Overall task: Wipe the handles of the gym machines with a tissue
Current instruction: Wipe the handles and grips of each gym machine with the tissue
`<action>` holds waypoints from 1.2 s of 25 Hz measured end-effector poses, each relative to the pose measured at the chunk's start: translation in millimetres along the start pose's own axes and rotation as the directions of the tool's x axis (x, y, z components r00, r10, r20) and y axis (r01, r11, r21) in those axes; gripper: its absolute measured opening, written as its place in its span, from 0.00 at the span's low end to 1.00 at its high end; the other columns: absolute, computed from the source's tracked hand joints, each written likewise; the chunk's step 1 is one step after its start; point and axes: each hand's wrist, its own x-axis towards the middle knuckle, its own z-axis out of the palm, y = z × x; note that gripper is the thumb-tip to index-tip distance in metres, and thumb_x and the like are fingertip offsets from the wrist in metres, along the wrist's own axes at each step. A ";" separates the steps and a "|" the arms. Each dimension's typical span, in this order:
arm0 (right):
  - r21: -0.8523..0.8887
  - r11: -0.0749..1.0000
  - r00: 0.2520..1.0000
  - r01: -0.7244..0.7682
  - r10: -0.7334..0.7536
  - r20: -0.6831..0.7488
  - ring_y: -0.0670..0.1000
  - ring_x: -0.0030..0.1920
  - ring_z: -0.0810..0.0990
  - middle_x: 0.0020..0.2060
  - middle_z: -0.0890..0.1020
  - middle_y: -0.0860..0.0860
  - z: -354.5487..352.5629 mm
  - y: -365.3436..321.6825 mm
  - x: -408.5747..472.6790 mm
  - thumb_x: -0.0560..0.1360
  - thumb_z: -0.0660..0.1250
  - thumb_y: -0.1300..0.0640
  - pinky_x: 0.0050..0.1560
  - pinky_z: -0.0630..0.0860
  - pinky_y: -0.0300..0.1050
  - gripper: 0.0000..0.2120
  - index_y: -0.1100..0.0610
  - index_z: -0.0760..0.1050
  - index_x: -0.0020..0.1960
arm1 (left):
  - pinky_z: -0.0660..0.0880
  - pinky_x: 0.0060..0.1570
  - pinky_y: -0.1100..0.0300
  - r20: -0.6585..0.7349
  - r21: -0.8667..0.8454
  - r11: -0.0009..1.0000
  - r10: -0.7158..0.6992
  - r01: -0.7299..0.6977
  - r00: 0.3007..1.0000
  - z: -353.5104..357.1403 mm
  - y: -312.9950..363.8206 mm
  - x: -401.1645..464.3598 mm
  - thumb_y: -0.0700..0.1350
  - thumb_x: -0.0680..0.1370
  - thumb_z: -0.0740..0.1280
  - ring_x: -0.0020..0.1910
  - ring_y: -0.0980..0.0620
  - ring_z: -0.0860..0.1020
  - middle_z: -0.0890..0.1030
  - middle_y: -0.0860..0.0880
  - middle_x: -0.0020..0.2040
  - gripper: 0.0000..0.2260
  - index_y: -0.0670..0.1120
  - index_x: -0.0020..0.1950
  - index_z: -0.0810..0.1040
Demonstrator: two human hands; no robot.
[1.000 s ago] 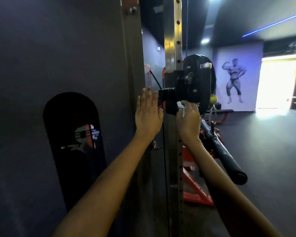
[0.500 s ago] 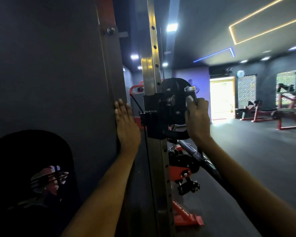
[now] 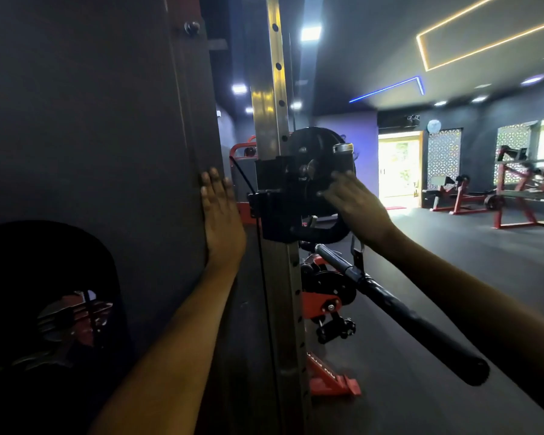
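Left hand (image 3: 222, 219) lies flat on the dark panel (image 3: 91, 120); right hand (image 3: 354, 207), blurred, fingers spread over the black pulley housing (image 3: 311, 177). No tissue shows. The bar handle (image 3: 399, 309) hangs below the right wrist; an elbow could knock it swinging.

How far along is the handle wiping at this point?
Nothing shows as finished. In hand: the right hand works at the black pulley housing; any tissue is hidden. The left hand rests flat on the panel. Left: the bar handle hangs untouched.
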 end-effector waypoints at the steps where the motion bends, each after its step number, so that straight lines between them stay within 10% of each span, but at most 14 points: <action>1: -0.010 0.999 0.999 -0.035 0.035 -0.021 0.63 0.59 0.78 0.47 0.82 0.61 -1.4 5.6 5.3 0.71 0.54 0.66 0.66 0.65 0.58 0.17 0.66 0.80 0.50 | 0.51 0.75 0.44 -0.011 -0.011 1.000 -0.001 0.001 1.000 1.4 -0.2 -0.3 0.47 0.80 0.48 0.76 0.33 0.53 0.48 0.30 0.76 0.30 0.31 0.77 0.43; 7: -0.009 0.992 0.984 0.123 -0.121 0.131 0.58 0.44 0.82 0.34 0.81 0.58 5.7 -19.1 -11.3 0.61 0.71 0.67 0.63 0.70 0.57 0.06 0.62 0.80 0.38 | 0.49 0.76 0.45 0.016 -0.119 0.990 -0.075 0.076 0.997 -21.0 1.5 -1.7 0.51 0.82 0.52 0.77 0.35 0.50 0.49 0.32 0.77 0.31 0.35 0.78 0.45; 11: 0.008 1.000 1.000 0.016 -0.017 0.013 0.60 0.52 0.81 0.42 0.83 0.61 -4.4 14.6 5.6 0.68 0.57 0.66 0.61 0.72 0.55 0.13 0.64 0.81 0.43 | 0.42 0.75 0.45 0.015 -0.092 0.989 -0.116 0.116 0.993 -52.4 -5.2 0.3 0.49 0.80 0.57 0.77 0.36 0.46 0.46 0.33 0.78 0.33 0.37 0.78 0.45; 15: 0.102 0.945 0.950 0.312 -0.308 -0.052 0.57 0.36 0.82 0.32 0.80 0.56 10.0 -8.1 -31.0 0.67 0.56 0.65 0.54 0.77 0.54 0.13 0.61 0.79 0.35 | 0.37 0.74 0.47 0.035 -0.079 0.967 -0.240 0.242 0.970 -70.5 -34.4 -9.2 0.46 0.79 0.61 0.77 0.37 0.42 0.43 0.35 0.78 0.36 0.38 0.79 0.43; 20: 0.077 0.991 0.993 0.108 -0.105 -0.050 0.63 0.57 0.79 0.49 0.82 0.64 3.5 36.4 0.4 0.59 0.69 0.69 0.61 0.69 0.60 0.15 0.67 0.81 0.46 | 0.44 0.75 0.47 0.000 -0.063 0.971 -0.232 0.232 0.973 -68.9 -43.6 -22.7 0.44 0.79 0.63 0.78 0.38 0.47 0.48 0.38 0.79 0.35 0.39 0.79 0.47; 24: 0.143 0.884 0.891 0.446 -0.424 -0.159 0.57 0.40 0.82 0.36 0.81 0.56 25.8 9.5 -40.7 0.67 0.61 0.65 0.57 0.75 0.53 0.09 0.61 0.81 0.38 | 0.49 0.75 0.46 -0.086 -0.083 0.956 -0.289 0.283 0.953 -67.3 -37.9 -19.0 0.41 0.79 0.62 0.77 0.39 0.52 0.53 0.38 0.79 0.32 0.39 0.79 0.50; 30: 0.180 0.977 0.976 0.112 -0.074 -0.204 0.62 0.58 0.78 0.52 0.81 0.64 26.4 36.0 4.1 0.68 0.59 0.67 0.64 0.66 0.59 0.15 0.67 0.79 0.51 | 0.47 0.75 0.46 -0.148 -0.059 0.965 -0.263 0.257 0.953 -55.0 -41.9 -21.9 0.43 0.81 0.59 0.77 0.38 0.52 0.53 0.38 0.79 0.30 0.38 0.79 0.48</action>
